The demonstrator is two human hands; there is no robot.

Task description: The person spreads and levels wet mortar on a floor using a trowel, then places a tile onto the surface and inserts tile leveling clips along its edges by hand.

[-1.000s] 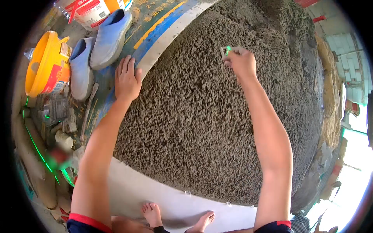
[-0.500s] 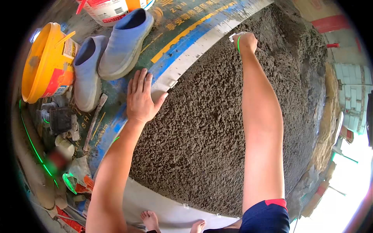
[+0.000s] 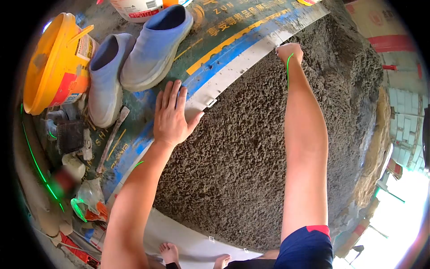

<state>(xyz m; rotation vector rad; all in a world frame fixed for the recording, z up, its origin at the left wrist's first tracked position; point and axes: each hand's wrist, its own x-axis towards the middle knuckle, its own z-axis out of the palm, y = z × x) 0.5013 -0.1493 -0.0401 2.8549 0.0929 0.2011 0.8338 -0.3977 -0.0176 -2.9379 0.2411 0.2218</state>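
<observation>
My left hand (image 3: 172, 116) lies flat with fingers spread on the printed green protective sheet (image 3: 197, 56), its thumb reaching over the pale tile edge (image 3: 255, 56). One small white tile clip (image 3: 211, 103) sticks out from that edge beside the thumb. At the far end of the edge, my right hand (image 3: 291, 51) is closed in a pinch. A similar white clip is in its fingers, mostly hidden now. Below both arms spreads a bed of rough grey mortar (image 3: 224, 157), bordering the tile.
Blue-grey clogs (image 3: 154, 49), a tilted yellow bucket (image 3: 38, 67) and a white bucket (image 3: 139, 9) stand at upper left. A thin stick (image 3: 112, 141) and a plastic bag (image 3: 92, 197) lie below. Bare feet (image 3: 169, 253) rest on the near tile (image 3: 188, 228).
My right hand has come closer to the tile edge, and the white clip in it shows far less. My left hand stays flat. The view has shifted slightly.
</observation>
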